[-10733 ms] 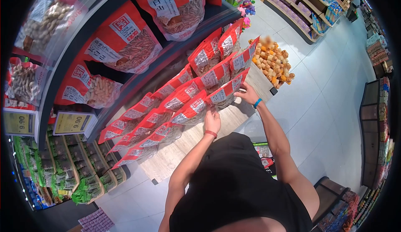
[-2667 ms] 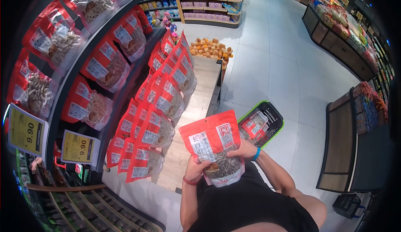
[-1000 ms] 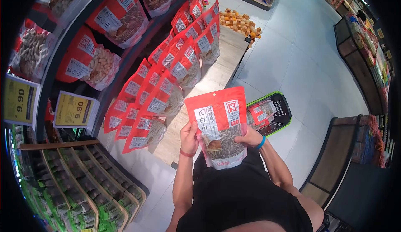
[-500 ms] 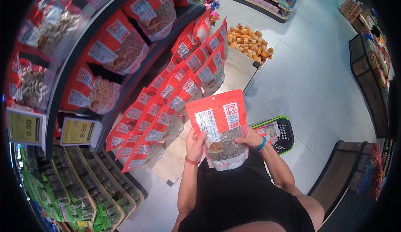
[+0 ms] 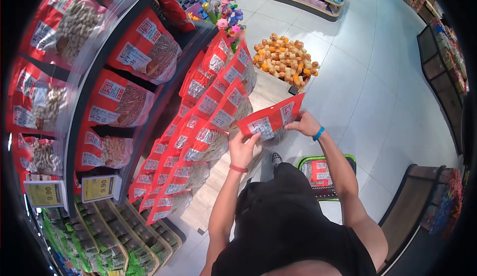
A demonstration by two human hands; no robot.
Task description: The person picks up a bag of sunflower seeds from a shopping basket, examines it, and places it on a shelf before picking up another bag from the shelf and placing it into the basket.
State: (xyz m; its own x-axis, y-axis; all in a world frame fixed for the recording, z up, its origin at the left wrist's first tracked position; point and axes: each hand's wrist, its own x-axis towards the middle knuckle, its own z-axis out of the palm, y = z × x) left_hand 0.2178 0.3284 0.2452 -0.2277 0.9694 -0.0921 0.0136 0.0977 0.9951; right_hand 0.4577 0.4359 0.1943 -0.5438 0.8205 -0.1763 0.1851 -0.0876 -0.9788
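Observation:
A red and clear bag of sunflower seeds (image 5: 271, 122) is held out in front of my body, its top edge tilted toward me. My left hand (image 5: 242, 149) grips its left side with the thumb on the front. At the right edge my right hand (image 5: 305, 126) pinches the bag too. Rows of similar red seed bags (image 5: 206, 104) stand on a wooden display platform (image 5: 201, 209), just left of the held one. Below my right forearm, a black and green shopping basket (image 5: 354, 164) on the floor contains a red bag (image 5: 317, 173).
Shelves at left carry red bags of peanuts (image 5: 79, 28) and seeds, with yellow price tags (image 5: 98, 188) underneath. Green packages (image 5: 74, 241) fill a lower left rack. Beyond the platform sits a pile of orange and tan items (image 5: 284, 57). A dark display stand (image 5: 410, 211) borders the aisle floor (image 5: 382, 112).
Both hands have moved the seed bag forward, away from my body, and tipped it so its front is foreshortened. My view has shifted, showing more of the basket's contents.

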